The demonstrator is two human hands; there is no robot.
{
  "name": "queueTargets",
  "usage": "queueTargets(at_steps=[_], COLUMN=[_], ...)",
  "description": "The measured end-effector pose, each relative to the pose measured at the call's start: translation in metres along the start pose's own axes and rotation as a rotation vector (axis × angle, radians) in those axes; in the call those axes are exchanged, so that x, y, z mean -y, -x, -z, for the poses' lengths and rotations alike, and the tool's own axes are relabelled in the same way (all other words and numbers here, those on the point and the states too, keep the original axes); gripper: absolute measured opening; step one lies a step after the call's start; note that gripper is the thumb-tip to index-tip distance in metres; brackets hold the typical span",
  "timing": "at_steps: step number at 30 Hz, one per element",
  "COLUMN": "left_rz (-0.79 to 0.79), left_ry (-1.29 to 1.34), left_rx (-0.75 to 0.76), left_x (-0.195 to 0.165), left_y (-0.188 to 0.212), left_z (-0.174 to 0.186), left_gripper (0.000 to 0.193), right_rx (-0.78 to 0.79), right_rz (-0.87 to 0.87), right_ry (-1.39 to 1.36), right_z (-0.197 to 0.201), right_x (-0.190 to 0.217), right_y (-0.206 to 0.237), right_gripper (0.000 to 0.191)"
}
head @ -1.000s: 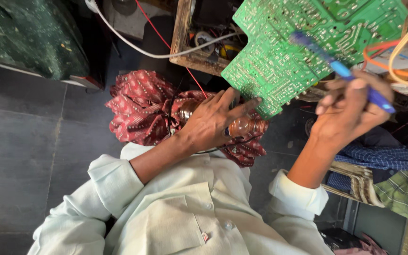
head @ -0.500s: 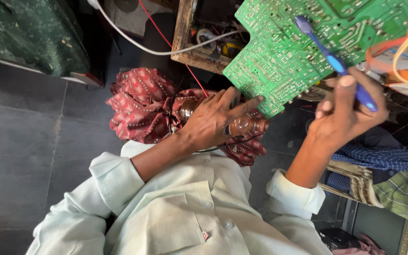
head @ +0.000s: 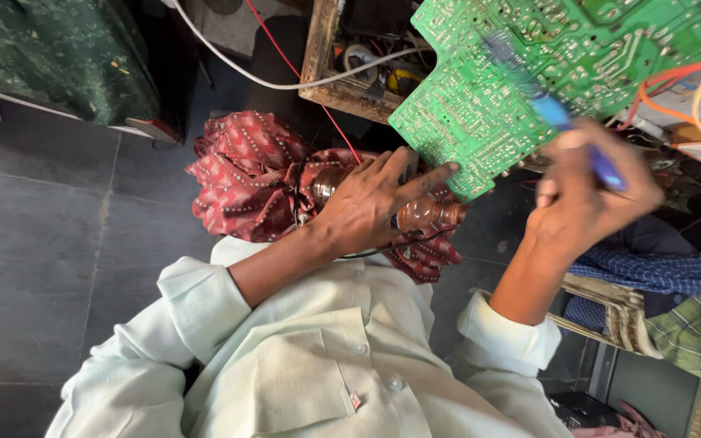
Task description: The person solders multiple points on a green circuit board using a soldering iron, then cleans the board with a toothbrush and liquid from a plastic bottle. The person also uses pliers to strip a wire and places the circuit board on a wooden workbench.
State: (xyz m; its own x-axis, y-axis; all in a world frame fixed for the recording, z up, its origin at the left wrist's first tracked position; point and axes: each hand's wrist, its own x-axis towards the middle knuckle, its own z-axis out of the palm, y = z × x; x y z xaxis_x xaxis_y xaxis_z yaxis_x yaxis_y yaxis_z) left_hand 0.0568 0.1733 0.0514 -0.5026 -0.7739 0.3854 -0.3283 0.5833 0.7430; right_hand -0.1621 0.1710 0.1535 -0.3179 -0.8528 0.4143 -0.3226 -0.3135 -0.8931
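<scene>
Since half a second ago the right hand (head: 590, 195) has swung its blue-handled brush (head: 561, 122) down and leftward across the green circuit board (head: 529, 73), and it now shows blurred with motion, fingers wrapped shut around the handle near its lower end. A second ago the brush head sat higher on the board; the stroke has travelled toward the board's lower edge. The left hand (head: 375, 207) has hardly shifted: its fingers lie half spread, the fingertips pressed against the board's bottom corner, while the palm rests over a brownish clear bottle (head: 427, 215) lying on a red patterned cloth (head: 253, 178). Judging from this, the board is steadied only at one corner by fingertips, so a hard stroke could twist it or knock it loose. The bristles could also snag the solder points or catch the orange wires (head: 675, 89) hanging at the board's right edge. The bottle under the palm might roll off the cloth. A white cable (head: 285, 81) crosses above, beside a wooden tray (head: 322, 57) of parts.
</scene>
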Motion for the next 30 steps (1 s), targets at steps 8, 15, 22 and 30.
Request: queueTargets(at_steps=[8,15,22,30], left_rz=[-0.033,-0.031,-0.03,-0.039], left_ry=[0.032,-0.027,-0.039,-0.026], left_rx=[-0.039,-0.012,-0.011,-0.034], left_x=[0.005,0.005,0.006,0.011], left_y=[0.003,0.007,0.009,0.012], left_z=[-0.004,-0.01,-0.015,-0.02], left_gripper=[0.074,0.082,0.088,0.09], right_rx=[0.067,0.147,0.351,0.255], right_rz=[0.058,0.185,0.238,0.322], right_ry=[0.02,0.357,0.476,0.576], right_z=[0.018,0.027,0.017,0.008], right_x=[-0.01,-0.009,-0.004,-0.004], right_y=[0.012,0.022,0.023,0.023], right_gripper=[0.017,0.017,0.004,0.011])
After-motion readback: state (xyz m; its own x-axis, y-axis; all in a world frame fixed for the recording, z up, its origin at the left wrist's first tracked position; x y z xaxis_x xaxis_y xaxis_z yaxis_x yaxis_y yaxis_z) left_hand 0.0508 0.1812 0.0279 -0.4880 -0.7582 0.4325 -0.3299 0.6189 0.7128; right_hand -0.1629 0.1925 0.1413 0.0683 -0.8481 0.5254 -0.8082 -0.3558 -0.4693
